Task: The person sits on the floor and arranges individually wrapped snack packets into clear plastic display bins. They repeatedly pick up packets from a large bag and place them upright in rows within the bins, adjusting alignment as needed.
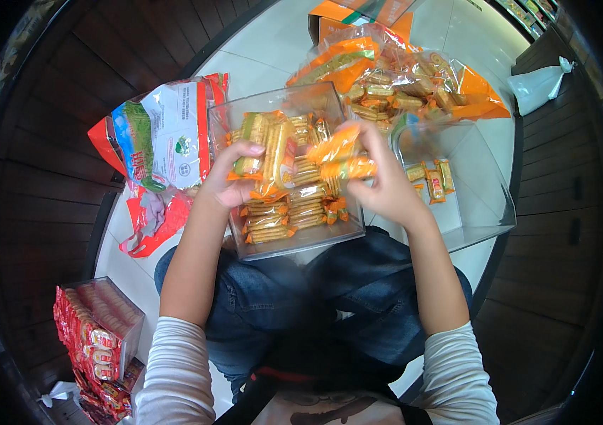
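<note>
In front of my knees stands a clear plastic bin (301,249), with rows of wrapped snack bars (306,204) stacked inside it. My left hand (235,175) grips a couple of wrapped snack bars (278,154) in orange and clear film, above the left part of the bin. Over the bin's right side, my right hand (381,175) holds orange snack packets (341,159) between thumb and fingers; motion blurs them. Right of the bin, a second clear plastic bin (479,191) contains several loose wrapped bars (435,183).
A large open bag of wrapped bars (397,95) lies behind the bins, before an orange carton (328,26). At left are a rice cracker bag (174,127) and a red plastic bag (160,228). A bin of red packets (102,329) stands lower left. Dark wooden cabinets (551,244) flank both sides.
</note>
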### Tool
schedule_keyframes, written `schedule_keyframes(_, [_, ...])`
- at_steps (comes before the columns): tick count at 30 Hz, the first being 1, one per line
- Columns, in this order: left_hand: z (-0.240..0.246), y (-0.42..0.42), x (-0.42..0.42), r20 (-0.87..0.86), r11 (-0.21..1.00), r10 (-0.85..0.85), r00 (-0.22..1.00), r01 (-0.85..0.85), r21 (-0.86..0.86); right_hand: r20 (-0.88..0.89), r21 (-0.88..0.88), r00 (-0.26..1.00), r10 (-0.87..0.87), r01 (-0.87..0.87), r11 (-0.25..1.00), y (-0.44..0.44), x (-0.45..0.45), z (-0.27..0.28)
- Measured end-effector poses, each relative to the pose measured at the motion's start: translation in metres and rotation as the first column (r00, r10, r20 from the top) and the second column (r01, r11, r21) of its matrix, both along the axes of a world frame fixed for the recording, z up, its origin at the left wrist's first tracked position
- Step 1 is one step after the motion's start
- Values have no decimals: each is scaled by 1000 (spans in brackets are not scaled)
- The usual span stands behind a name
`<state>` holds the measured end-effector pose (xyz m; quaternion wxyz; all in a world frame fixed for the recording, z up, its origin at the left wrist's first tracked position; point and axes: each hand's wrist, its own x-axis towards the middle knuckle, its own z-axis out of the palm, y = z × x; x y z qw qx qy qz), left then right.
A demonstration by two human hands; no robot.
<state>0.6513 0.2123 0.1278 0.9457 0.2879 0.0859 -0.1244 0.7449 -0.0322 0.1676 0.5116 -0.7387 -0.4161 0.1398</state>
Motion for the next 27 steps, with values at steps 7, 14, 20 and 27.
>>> schedule_keyframes(7, [-5, -7, 2, -199, 990, -127, 972, 135, 26, 493, -89, 855, 160, -133, 987, 11, -26, 2])
schedule_keyframes(14, [-15, -16, 2, -234, 992, -120, 965, 109, -62, 402, -110, 878, 262, -238, 965, 6, -24, -10])
schedule_keyframes(20, [-4, -15, 4, -170, 997, -8, 985, -6, -79, 272, -6, 945, 183, -188, 982, 7, -31, -16])
schedule_keyframes(27, [-5, -28, 0, -224, 998, -67, 972, 61, -35, 280, -125, 936, 212, -183, 975, 15, -37, -30])
